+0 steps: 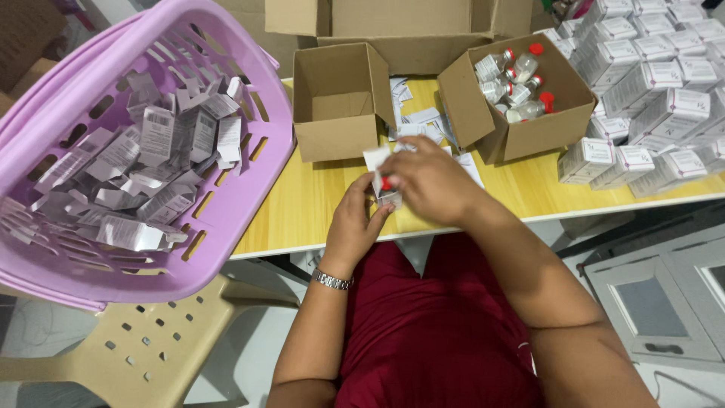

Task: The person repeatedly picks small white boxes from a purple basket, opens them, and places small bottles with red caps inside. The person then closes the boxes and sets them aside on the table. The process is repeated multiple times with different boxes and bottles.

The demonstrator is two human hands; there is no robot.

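My left hand (356, 223) grips a small white carton (375, 161) from below, over the front edge of the yellow table (317, 200). A small bottle with a red cap (387, 183) shows in the carton's open end. My right hand (429, 180) is closed over the carton and bottle from the right, and hides most of them. A metal watch (332, 280) sits on my left wrist.
A purple basket (249, 196) with several flattened cartons stands on a beige chair (143, 347) at left. On the table stand an empty cardboard box (336, 136), a box (540, 132) of red-capped bottles, folded leaflets (419, 121) and stacked white cartons (649, 75). A grey cabinet (657, 302) is lower right.
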